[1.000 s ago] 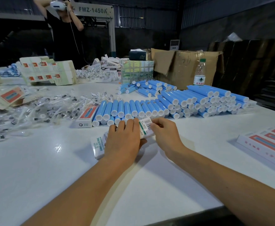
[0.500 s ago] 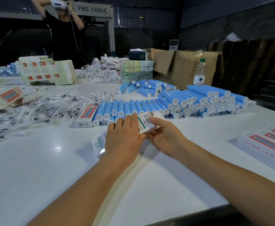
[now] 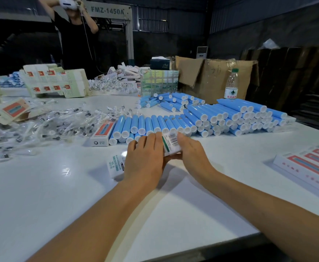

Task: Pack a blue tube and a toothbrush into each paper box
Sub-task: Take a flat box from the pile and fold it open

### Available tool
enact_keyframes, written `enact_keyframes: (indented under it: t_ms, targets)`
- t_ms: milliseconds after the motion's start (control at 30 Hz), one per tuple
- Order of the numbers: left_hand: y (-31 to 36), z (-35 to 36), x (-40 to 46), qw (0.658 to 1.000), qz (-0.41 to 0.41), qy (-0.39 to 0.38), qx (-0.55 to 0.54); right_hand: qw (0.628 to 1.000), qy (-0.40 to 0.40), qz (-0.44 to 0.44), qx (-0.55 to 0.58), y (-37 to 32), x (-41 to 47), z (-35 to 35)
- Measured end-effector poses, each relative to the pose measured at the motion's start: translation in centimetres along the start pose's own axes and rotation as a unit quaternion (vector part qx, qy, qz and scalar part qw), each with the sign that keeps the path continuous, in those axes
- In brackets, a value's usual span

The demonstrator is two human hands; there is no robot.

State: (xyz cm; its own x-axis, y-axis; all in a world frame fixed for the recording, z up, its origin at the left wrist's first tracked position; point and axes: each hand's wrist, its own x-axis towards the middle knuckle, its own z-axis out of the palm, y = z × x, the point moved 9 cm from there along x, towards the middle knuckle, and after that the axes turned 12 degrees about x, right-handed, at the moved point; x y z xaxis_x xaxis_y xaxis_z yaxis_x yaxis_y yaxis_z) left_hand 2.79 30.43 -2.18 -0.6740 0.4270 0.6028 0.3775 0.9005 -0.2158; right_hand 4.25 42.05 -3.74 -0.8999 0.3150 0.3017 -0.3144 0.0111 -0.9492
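A white paper box [image 3: 171,143] with a barcode and green stripe lies on the white table [image 3: 41,195] between my hands. My left hand [image 3: 145,159] lies over its middle, fingers curled round it; the box's near end [image 3: 115,166] sticks out at the left. My right hand [image 3: 190,154] holds the far end, thumb against its side. Behind them lie rows of blue tubes [image 3: 173,123] with white caps. Toothbrushes in clear wrappers [image 3: 41,127] are heaped at the left. What is inside the box is hidden.
A closed red-and-white box [image 3: 101,134] lies left of the tubes. Finished boxes [image 3: 310,165] lie at the right edge. A water bottle [image 3: 231,84], a cardboard carton [image 3: 211,78] and flat box blanks [image 3: 54,80] stand behind. A person [image 3: 73,35] stands at the back.
My right hand, which half a second ago cupped the box end from below with the flap raised, has turned back over the end; the box lies flatter. My left hand has stayed on the box.
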Motion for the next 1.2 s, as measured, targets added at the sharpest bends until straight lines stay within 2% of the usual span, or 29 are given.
enact_keyframes:
  t_ms: [67,300,567,700,833,1100,1200]
  targets:
    - [-0.7,-0.2,0.0,1.0,-0.012,0.001,-0.012,0.991,-0.014,0.062,0.121,0.4,0.4,0.2]
    - [-1.5,-1.0,-0.2,0.999,-0.006,0.018,-0.048,0.979,-0.048,0.066,0.184,0.3,0.6,0.3]
    - [-1.2,-1.4,-0.2,0.998,0.011,0.024,-0.055,0.989,-0.033,0.064,0.132,0.5,0.8,-0.1]
    - [-1.0,-1.5,-0.2,1.0,0.019,0.006,-0.016,0.993,-0.011,0.067,0.097,0.7,0.8,-0.3]
    - [-0.1,-2.7,-0.4,0.997,0.042,0.062,0.034,0.994,-0.007,0.066,0.086,0.5,0.6,-0.4]
    - [0.3,-3.2,-0.7,0.997,0.047,0.055,-0.001,1.0,-0.012,-0.019,-0.02,-0.8,0.2,-0.3]
    - [0.2,-3.6,-0.7,0.996,0.053,0.069,-0.012,0.999,-0.01,0.014,0.044,-0.8,0.4,-0.6]
